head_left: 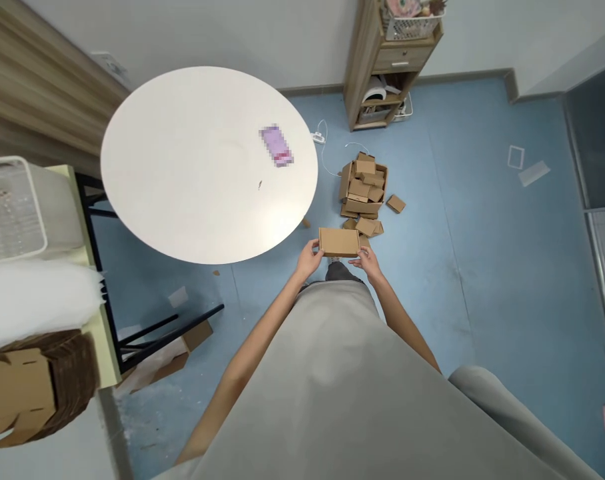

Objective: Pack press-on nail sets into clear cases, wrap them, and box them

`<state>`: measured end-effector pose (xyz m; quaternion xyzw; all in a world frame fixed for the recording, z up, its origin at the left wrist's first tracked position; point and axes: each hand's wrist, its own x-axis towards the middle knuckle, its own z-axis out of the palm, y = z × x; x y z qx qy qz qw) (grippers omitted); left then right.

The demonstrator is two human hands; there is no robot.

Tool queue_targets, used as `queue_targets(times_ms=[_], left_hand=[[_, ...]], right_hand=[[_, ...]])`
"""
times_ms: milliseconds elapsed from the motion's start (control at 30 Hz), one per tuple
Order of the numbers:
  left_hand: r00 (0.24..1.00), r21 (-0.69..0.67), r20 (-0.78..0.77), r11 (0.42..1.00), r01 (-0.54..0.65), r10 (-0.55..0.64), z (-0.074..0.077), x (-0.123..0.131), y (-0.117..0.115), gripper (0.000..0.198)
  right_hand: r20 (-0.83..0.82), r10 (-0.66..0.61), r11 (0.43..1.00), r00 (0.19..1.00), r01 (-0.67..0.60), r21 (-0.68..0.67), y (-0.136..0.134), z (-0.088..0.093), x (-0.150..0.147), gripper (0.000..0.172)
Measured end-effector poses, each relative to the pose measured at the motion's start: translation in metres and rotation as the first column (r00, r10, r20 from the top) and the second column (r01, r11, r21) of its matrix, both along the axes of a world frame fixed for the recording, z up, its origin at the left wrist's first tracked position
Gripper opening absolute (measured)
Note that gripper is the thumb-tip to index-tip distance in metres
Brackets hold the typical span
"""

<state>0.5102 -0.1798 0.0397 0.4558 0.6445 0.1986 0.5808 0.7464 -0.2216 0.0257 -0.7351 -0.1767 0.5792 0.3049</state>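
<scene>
You are holding a small flat cardboard box [338, 241] level in front of you, one end in each hand. Your left hand [310, 257] has its grip closed over the left end, thumb on top and fingers underneath. Your right hand [366, 261] does the same at the right end, though its grip looks lighter, more fingertips than palm. The cardboard box hangs in the air above the blue floor [457, 267], just right of the near edge of the round white surface [182, 200] and not touching it.

The cardboard box looks folded up and closed, so I judge the step in hand to be the end of shaping it, or a check of it. Whether the front flap is tucked in fully cannot be told from here.

Farther off on the floor is a pile of boxes [363, 190] of the same kind, some in an open carton and some spilled beside it. A stack of flat cardboard [27, 387] sits at the near left.

Whatever you do with it, the next move calls for keeping both ends supported so the flaps stay shut. Letting go with one hand would call for the other to tighten first. The pile is well out of arm's reach from where you stand.
</scene>
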Motion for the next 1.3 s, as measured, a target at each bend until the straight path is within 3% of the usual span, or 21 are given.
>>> queue_targets(times_ms=[167,300,433,567,667,867,1133,1300], left_hand=[[0.96,-0.026,-0.081,0.964,0.266,-0.267,-0.005,0.094,0.046,0.047],[0.913,-0.023,-0.143,0.924,0.382,-0.381,-0.011,0.155,0.072,0.051],[0.895,-0.023,-0.115,0.902,0.431,-0.431,-0.017,0.194,0.086,0.053],[0.878,-0.062,-0.152,0.891,0.449,-0.453,-0.022,0.215,0.091,0.057],[0.847,-0.115,-0.203,0.871,0.478,-0.491,-0.025,0.218,0.088,0.056],[0.834,-0.169,-0.291,0.883,0.437,-0.469,-0.033,0.192,0.088,0.025],[0.93,-0.13,-0.273,0.967,0.219,-0.247,-0.037,0.144,0.087,0.042],[0.9,-0.154,-0.316,0.952,0.264,-0.301,-0.028,0.123,0.089,0.037]], right_hand=[[0.059,-0.111,0.993,0.992,0.108,0.043,0.018,-0.01,0.091,0.031],[0.051,-0.184,0.98,0.982,0.179,0.086,0.031,-0.021,0.148,0.037],[0.062,-0.243,0.967,0.968,0.237,0.09,0.044,-0.033,0.182,0.042],[0.203,-0.241,0.97,0.949,0.243,0.017,0.05,-0.042,0.201,0.069],[0.278,-0.182,0.978,0.943,0.203,-0.046,0.048,-0.046,0.207,0.075],[0.229,-0.103,0.986,0.968,0.13,-0.105,0.045,-0.054,0.2,0.055],[0.159,0.029,0.996,0.987,-0.014,-0.09,0.083,-0.056,0.175,0.039],[0.137,0.145,0.989,0.98,-0.139,-0.053,0.113,-0.051,0.146,0.038]])
